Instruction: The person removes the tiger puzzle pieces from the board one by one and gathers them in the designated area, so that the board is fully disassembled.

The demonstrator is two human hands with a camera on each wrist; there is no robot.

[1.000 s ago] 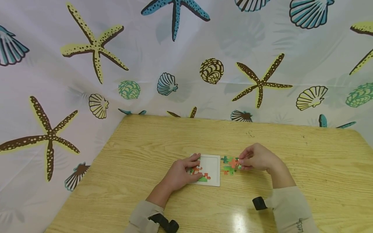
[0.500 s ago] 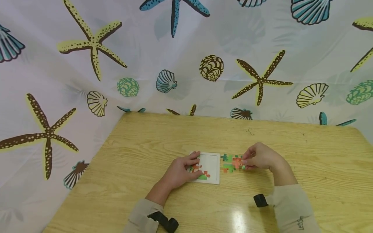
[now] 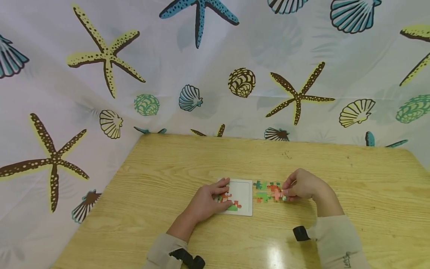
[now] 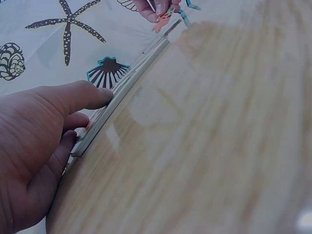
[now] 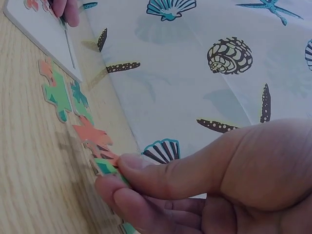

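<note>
My left hand (image 3: 203, 201) rests on the left part of a white puzzle tray (image 3: 246, 198), with its thumb (image 4: 92, 95) lying over the near edge. Orange and green puzzle pieces (image 3: 234, 206) sit inside the tray, partly hidden by the fingers. To the right of the tray, my right hand (image 3: 302, 185) pinches an orange and green puzzle piece (image 5: 105, 165) between thumb and index finger, held tilted just above the table. Several loose puzzle pieces (image 3: 263, 196) lie between the tray and this hand, one with a dark green patch (image 5: 78, 95).
Both hands work over a light wooden table (image 3: 174, 160). A white curtain (image 3: 215, 63) printed with starfish and shells hangs along its back and left sides. Black wrist devices (image 3: 301, 233) are worn over both sleeves.
My right hand has shifted slightly right with the pinched piece, away from the loose pieces, uncovering more of them. My left hand stays on the tray.
</note>
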